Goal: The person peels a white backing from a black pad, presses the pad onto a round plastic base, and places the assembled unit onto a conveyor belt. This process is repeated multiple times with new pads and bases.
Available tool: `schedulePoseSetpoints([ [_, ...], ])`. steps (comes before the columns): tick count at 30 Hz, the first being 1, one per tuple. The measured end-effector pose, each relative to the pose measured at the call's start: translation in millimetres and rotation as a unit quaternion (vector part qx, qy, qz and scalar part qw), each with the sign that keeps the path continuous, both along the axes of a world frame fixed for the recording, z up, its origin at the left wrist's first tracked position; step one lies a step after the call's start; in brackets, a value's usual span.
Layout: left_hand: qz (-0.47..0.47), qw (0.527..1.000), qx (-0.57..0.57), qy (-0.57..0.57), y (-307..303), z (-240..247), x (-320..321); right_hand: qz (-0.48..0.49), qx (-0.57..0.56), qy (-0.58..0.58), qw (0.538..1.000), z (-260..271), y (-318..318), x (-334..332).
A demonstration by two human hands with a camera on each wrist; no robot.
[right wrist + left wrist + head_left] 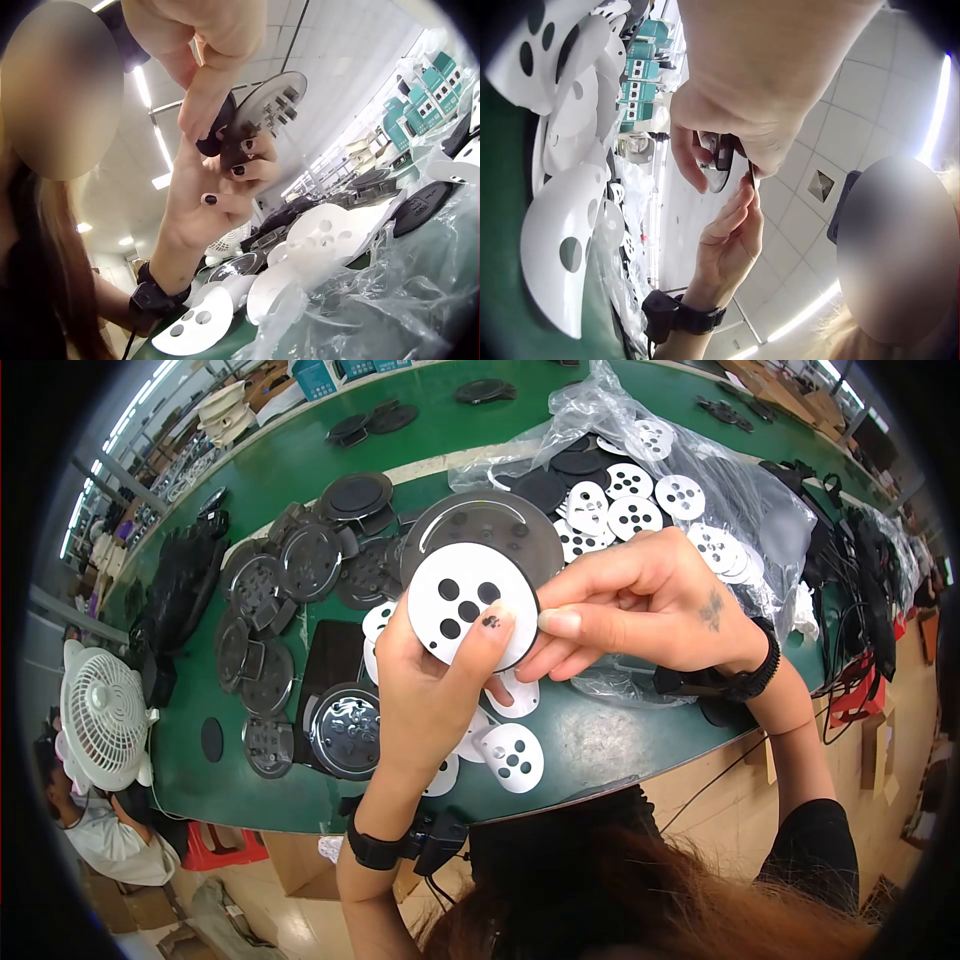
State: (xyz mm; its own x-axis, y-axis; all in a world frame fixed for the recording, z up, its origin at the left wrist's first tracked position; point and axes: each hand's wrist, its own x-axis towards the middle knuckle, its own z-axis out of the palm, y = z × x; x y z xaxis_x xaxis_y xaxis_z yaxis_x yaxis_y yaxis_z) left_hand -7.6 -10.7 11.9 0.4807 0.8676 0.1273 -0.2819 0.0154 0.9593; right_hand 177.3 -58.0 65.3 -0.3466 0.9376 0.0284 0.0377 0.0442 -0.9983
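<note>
In front of me my left hand (pixel 425 690) holds a black disc faced with a white, holed round sheet (pixel 425 575), its thumb pressed on the white face. The same hand's fingers also hold a larger smoky see-through round cover (pixel 540 540) behind the disc; small posts stand on this cover (pixel 259 112) in the right wrist view. My right hand (pixel 655 605) pinches the disc's right edge between thumb and fingers. From the right wrist, the disc (pixel 219 124) shows its black side, tilted close against the cover.
Loose white holed sheets (pixel 515 760) lie below the hands. More sheets and black discs sit in a clear plastic bag (pixel 790 530) at right. Several smoky covers (pixel 310 563) spread over the green table (pixel 600 745) at left, near a white fan (pixel 105 705).
</note>
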Motion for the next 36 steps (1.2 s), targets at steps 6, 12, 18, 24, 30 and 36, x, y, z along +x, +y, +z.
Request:
schedulePoseSetpoints([
  [6, 0.016, 0.999, 0.007, 0.028, -2.5, 1.5, 2.9, 0.002, 0.009, 0.021, 1.0, -6.3, 2.8, -1.3],
  [12, 0.017, 1.0, -0.023, -0.011, -1.0, -1.9, 0.1, -0.008, -0.013, 0.034, 0.999, -3.4, 2.6, -3.5],
  [18, 0.013, 0.999, -0.028, -0.013, 0.8, -1.7, 0.3, -0.011, -0.029, 0.034, 0.999, -4.7, 2.4, -3.4],
  [24, 0.0, 0.999, -0.047, -0.017, -0.4, -1.7, 0.3, 0.002, -0.008, 0.028, 1.0, -6.6, 2.3, -2.4],
  [30, 0.02, 0.999, -0.032, -0.019, -1.4, -3.4, 1.6, -0.004, -0.023, 0.028, 0.999, -4.5, 2.1, -3.3],
  [36, 0.054, 0.997, 0.053, -0.026, -2.3, -6.8, 2.6, -0.004, -0.026, 0.026, 0.999, -5.9, 3.4, -3.3],
])
